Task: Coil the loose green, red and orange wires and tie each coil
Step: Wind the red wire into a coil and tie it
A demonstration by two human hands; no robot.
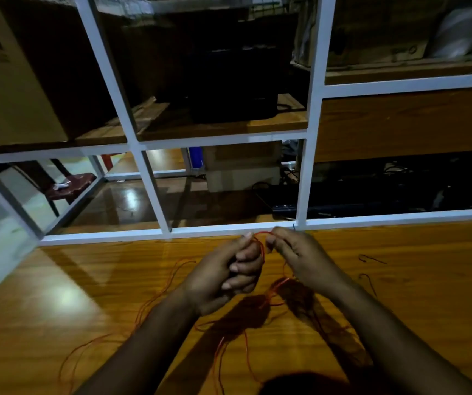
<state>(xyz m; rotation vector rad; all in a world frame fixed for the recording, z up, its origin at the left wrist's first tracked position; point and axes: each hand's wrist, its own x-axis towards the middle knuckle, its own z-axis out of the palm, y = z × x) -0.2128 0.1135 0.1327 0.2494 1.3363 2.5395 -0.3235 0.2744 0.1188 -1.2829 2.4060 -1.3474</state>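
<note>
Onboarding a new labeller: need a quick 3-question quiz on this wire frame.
1. True or false: both hands hold the red wire.
2. Where does the loose wire lie: A) wooden table, B) shelf, C) floor?
3. Fill in: the left hand has its fingers ____.

Key: 1 true, the right hand pinches it too; 2 A; 3 curled.

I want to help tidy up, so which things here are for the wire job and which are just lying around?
For the job:
- red wire, pinched between both hands
- left hand
- right hand
- loose orange wire on the table

Just lying about:
- two dark hooked bits on the table
- cardboard box on the shelf
- red chair
</note>
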